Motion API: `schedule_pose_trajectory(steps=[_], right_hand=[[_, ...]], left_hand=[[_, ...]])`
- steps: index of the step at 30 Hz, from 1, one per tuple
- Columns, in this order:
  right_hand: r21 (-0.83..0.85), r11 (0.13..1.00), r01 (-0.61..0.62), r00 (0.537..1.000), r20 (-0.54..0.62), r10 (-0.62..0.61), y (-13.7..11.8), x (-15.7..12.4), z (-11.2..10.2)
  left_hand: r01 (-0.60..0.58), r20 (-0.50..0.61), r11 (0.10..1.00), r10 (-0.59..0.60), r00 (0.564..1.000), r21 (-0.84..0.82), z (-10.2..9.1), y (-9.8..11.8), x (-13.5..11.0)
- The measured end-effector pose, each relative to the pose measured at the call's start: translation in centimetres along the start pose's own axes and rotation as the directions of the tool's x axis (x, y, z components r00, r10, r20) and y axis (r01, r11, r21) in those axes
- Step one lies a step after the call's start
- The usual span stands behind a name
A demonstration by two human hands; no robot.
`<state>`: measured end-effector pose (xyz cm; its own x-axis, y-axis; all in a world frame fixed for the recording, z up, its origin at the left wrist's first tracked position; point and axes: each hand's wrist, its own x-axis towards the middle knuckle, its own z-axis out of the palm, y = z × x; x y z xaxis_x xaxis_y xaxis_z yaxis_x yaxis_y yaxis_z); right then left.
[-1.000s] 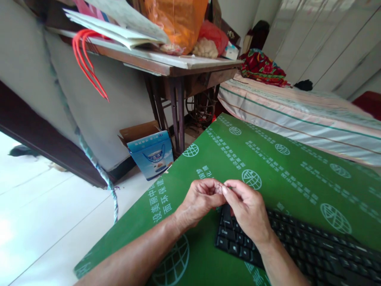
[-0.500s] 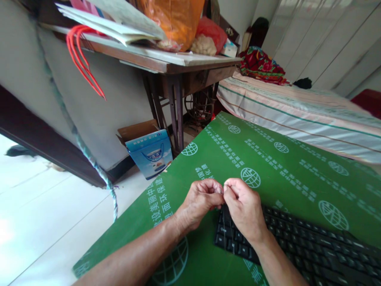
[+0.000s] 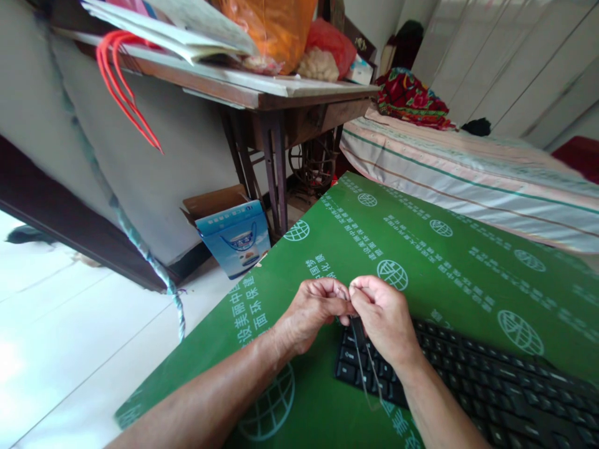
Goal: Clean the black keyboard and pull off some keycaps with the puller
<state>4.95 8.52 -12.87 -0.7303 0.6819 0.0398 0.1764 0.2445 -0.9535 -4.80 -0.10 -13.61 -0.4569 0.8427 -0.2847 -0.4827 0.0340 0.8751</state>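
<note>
Just above the left end of a black computer keyboard [image 3: 491,388], two bare hands meet in a fine pinch. The left hand [image 3: 321,308] has its thumb laid against a curled index finger, with no gap to be seen between them; the right hand [image 3: 381,315] likewise presses thumb to forefinger, and the two sets of fingertips come together or very nearly so. Between them they have hold of a thin strand [image 3: 360,362], which hangs from the pinch in a long narrow loop, its two sides falling over the keyboard's end keys and its bottom beyond the near edge. Exactly what lies between the fingertips is too small to tell.

Under both hands and the keyboard spreads a green board [image 3: 444,293], printed with pale Chinese characters and globe emblems. Ahead and to the left of the grip, past the board's edge, an open blue carton [image 3: 229,246] sits on the floor. Farther ahead stands a wooden table [image 3: 248,96] with dark metal legs, carrying an orange plastic bag [image 3: 271,31], a red plastic bag [image 3: 333,47] and folded papers [image 3: 173,31]. Ahead and to the right is a bed with a striped sheet [image 3: 444,159], topped by a red floral blanket [image 3: 409,100].
</note>
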Motion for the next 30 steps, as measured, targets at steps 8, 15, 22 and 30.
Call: schedule_pose_trajectory(steps=[8, 15, 22, 30], right_hand=[[0.143, 0.988, -0.065, 0.980, 0.196, 0.036, 0.6, 0.3, -1.3], [0.315, 0.942, -0.117, 0.949, 0.315, 0.012, 1.8, 0.4, -2.0], [0.328, 0.934, -0.142, 0.912, 0.410, -0.005, 2.2, 0.2, -1.6], [0.396, 0.917, 0.049, 0.946, 0.276, -0.169, 2.6, -0.6, 0.1]], left_hand=[[0.038, 0.027, 0.995, -0.036, 0.999, -0.090, -0.4, 0.2, 0.1], [-0.016, -0.002, 0.980, 0.015, 1.000, -0.200, -1.1, 0.8, 0.5], [-0.068, -0.029, 0.945, 0.062, 0.998, -0.321, -1.6, 1.2, 0.6], [-0.037, 0.014, 0.896, 0.048, 0.999, -0.442, -1.7, 1.0, 0.5]])
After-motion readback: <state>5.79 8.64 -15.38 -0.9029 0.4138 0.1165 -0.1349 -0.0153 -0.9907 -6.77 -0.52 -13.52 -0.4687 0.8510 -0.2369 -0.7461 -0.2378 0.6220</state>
